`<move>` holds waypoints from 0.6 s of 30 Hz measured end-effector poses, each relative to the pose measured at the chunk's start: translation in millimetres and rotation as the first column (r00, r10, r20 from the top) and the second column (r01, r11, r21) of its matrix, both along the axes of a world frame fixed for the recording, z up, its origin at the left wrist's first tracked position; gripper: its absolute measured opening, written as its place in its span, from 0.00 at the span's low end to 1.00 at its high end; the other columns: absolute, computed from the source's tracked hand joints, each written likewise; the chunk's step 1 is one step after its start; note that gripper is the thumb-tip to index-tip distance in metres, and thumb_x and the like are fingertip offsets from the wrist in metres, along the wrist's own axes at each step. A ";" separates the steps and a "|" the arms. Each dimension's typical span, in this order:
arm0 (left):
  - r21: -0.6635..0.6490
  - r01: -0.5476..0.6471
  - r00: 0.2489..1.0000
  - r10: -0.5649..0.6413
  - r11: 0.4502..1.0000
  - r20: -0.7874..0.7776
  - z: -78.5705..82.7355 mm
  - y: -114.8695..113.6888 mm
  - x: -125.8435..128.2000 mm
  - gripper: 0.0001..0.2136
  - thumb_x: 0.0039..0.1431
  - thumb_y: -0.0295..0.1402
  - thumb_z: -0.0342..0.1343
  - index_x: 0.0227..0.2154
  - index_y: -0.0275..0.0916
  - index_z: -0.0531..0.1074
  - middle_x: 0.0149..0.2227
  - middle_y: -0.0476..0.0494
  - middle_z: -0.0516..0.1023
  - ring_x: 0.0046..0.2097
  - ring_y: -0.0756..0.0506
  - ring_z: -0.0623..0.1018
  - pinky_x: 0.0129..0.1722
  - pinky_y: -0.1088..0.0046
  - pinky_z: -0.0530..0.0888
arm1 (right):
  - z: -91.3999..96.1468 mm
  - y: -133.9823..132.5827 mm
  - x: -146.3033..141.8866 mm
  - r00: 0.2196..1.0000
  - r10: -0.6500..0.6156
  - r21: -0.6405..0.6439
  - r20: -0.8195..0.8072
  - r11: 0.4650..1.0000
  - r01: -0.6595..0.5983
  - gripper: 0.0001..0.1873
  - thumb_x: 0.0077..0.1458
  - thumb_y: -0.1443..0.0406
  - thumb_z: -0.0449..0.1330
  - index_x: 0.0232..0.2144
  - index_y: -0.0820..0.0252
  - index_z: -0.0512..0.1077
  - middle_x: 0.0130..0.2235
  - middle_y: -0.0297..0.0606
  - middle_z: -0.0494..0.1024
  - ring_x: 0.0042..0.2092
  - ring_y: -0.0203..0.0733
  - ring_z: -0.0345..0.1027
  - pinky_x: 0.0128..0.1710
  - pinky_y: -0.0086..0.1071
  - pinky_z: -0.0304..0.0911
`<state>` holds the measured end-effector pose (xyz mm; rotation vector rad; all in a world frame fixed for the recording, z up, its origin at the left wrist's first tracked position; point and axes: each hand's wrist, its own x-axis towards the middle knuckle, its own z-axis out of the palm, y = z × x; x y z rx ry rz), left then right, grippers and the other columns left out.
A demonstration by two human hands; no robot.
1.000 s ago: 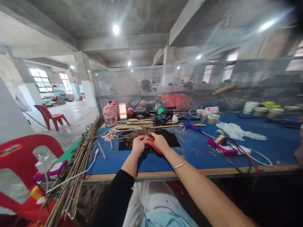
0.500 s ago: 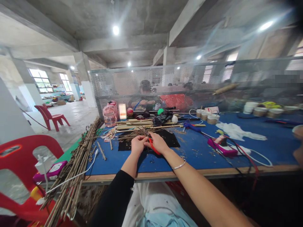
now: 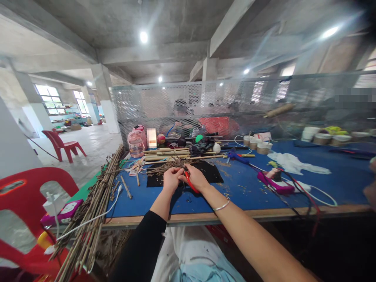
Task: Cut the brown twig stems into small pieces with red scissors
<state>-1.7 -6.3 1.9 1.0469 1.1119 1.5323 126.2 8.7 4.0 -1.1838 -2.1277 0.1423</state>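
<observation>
My right hand [image 3: 195, 179] is closed on red-handled shears [image 3: 190, 183], whose blades are mostly hidden by my fingers. Right beside it, my left hand [image 3: 172, 180] pinches a thin brown twig [image 3: 178, 160] that pokes up past the fingertips. The fingers of both hands meet at the shears. Below and behind them a black cloth [image 3: 213, 172] lies on the blue tabletop, and a heap of dry twigs [image 3: 155, 169] rests over its left part.
A long bundle of stalks [image 3: 100, 196] leans over the table's left end, near a red chair [image 3: 38, 196]. Bamboo sticks [image 3: 164, 158] lie behind my hands. To the right are a blue glue gun [image 3: 238, 157], a purple power strip [image 3: 277, 185] and white cords. A mesh panel [image 3: 164, 102] stands behind.
My hands stay in nearly the same place, with the twig and shears still held. Only very slight shifts show around the fingers.
</observation>
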 end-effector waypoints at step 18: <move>0.018 0.019 0.998 -0.018 1.000 -0.062 -5.8 2.7 0.0 0.16 0.34 0.40 0.64 0.23 0.34 0.69 0.17 0.52 0.69 0.18 0.56 0.63 0.18 0.79 0.59 | -3.2 2.5 0.8 0.999 -0.034 -0.009 0.027 0.999 0.035 0.34 0.48 0.50 0.57 0.52 0.64 0.58 0.50 0.50 0.66 0.51 0.49 0.60 0.48 0.41 0.57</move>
